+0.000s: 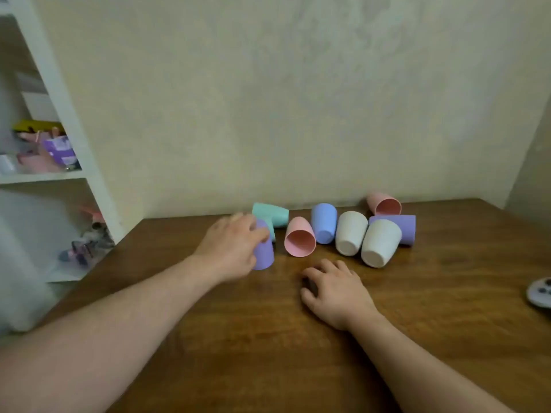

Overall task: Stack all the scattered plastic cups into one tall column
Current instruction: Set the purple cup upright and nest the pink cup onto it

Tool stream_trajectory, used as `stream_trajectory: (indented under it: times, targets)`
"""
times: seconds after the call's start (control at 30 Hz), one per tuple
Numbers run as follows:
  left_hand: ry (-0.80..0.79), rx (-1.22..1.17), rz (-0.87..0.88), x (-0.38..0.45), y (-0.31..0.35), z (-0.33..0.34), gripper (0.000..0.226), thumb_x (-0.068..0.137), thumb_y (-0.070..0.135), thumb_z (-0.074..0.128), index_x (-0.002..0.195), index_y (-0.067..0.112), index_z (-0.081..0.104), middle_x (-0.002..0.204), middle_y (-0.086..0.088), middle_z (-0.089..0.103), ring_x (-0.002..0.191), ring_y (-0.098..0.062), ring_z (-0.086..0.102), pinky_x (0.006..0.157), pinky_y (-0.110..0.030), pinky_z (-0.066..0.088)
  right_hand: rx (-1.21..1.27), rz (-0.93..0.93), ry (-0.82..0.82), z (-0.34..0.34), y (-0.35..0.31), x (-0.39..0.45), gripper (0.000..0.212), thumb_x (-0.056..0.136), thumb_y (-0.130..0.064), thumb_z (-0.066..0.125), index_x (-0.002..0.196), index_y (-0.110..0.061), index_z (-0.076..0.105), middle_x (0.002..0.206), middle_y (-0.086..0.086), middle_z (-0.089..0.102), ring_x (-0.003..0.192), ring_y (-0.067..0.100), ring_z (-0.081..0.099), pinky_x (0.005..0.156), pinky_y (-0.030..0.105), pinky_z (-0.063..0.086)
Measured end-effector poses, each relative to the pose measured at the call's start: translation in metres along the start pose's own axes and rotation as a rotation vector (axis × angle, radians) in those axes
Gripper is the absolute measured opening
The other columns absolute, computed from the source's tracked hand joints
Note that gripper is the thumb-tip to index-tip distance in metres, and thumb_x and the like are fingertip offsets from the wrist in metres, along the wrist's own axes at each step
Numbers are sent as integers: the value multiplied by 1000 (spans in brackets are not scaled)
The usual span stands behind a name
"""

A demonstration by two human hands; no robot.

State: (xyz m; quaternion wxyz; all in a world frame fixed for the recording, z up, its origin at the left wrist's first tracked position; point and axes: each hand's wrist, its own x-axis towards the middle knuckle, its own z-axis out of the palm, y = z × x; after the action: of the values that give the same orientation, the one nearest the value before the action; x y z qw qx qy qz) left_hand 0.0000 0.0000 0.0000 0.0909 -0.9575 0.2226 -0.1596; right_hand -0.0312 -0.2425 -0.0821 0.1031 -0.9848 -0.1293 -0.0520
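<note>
A brown wooden table (298, 338) stands against a pale wall, seen from above by a person whose two bare forearms reach forward over it. Eight plastic cups are scattered in a loose row near the table's far edge: two lilac, two pink, two white, one mint green and one blue.

From the left, a lilac plastic cup (264, 251) stands upside down under the left hand. Just behind it, touching it, a mint green plastic cup (272, 214) lies on its side. Next, a pink plastic cup (299, 237) lies with its open mouth toward the viewer. A blue plastic cup (324, 223) and a white plastic cup (351, 233) lie side by side with their bases toward the viewer. A second white plastic cup (380, 243) lies the same way, slightly nearer, against a second lilac plastic cup (402, 228) on its side. A second pink plastic cup (383, 203) lies by the wall, mouth forward.

The left hand (231, 248) is closed around the upside-down lilac cup, fingers curved over its top and side, arm stretched diagonally from the lower left. The right hand (335, 289) rests palm down on the table in front of the cups, fingers loosely spread and holding nothing, near the white cups but apart from them.

A grey game controller (541, 293) lies at the right edge. A white shelf unit (68, 114) with blurred items stands at the left.
</note>
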Motion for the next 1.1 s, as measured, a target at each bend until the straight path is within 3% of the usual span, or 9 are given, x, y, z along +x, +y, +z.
stream_trajectory:
  times: [0.1, 0.2, 0.3, 0.43, 0.5, 0.63, 0.73, 0.83, 1.1]
  targets:
    - [-32, 333, 89, 40, -8, -7, 67, 99, 17, 64, 158, 42, 44, 169, -14, 30, 155, -42, 28, 124, -51, 27, 19, -11, -2, -1, 3, 2, 56, 94, -63, 37, 142, -41, 54, 140, -6, 53, 126, 23, 46, 103, 46, 44]
    - [-192, 592, 230, 60, -1, 0, 61, 113, 30, 50, 168, 42, 26, 181, -12, 4, 165, -44, 7, 132, -57, 5, 23, -7, -15, 0, 3, 2, 56, 95, -62, 37, 144, -40, 53, 140, -6, 53, 127, 23, 46, 104, 45, 43]
    - [-209, 686, 304, 57, 1, 26, 56, 105, 24, 63, 158, 32, 45, 164, -17, 42, 152, -43, 36, 127, -58, 22, 29, -4, -17, 0, 4, 1, 57, 95, -62, 37, 145, -40, 53, 140, -7, 53, 127, 22, 45, 106, 45, 42]
    - [-75, 641, 312, 49, -8, 46, 40, 78, 18, 85, 116, 21, 73, 111, -10, 67, 110, -39, 61, 92, -47, 48, 30, -10, -19, 0, 5, 2, 57, 95, -63, 37, 145, -42, 52, 139, -8, 53, 127, 21, 45, 107, 45, 42]
    - [70, 505, 203, 46, -11, 40, 41, 59, 16, 89, 97, 21, 75, 95, -8, 65, 91, -36, 63, 80, -41, 46, 34, -10, -16, 0, 5, 2, 57, 94, -64, 36, 144, -42, 52, 139, -9, 52, 127, 21, 45, 107, 45, 41]
    - [41, -19, -229, 25, -8, 32, 81, 73, 48, 78, 148, 34, 51, 131, 1, 58, 120, -28, 55, 97, -40, 43, 48, -13, -15, -1, 7, 2, 56, 94, -64, 36, 145, -43, 51, 140, -10, 51, 129, 20, 44, 108, 43, 41]
    - [164, -478, -426, 2, 3, 47, 93, 72, 59, 88, 151, 33, 47, 140, 10, 60, 128, -22, 56, 99, -37, 48, 34, -11, -32, -1, 6, 4, 56, 95, -64, 37, 145, -44, 51, 140, -11, 51, 128, 19, 44, 107, 42, 42]
    - [253, -927, -611, -10, 16, 57, 95, 69, 48, 99, 148, 32, 48, 138, 12, 63, 122, -16, 62, 92, -34, 54, 28, -6, -19, 1, 5, 4, 55, 94, -64, 38, 144, -44, 52, 141, -11, 52, 128, 18, 45, 105, 41, 43]
    - [174, -1133, -679, -17, 25, 76, 96, 66, 47, 102, 145, 36, 48, 135, 13, 63, 114, -10, 63, 87, -30, 57, -3, -6, -5, 4, 5, 6, 56, 95, -63, 38, 146, -43, 52, 145, -10, 51, 130, 20, 45, 106, 41, 43]
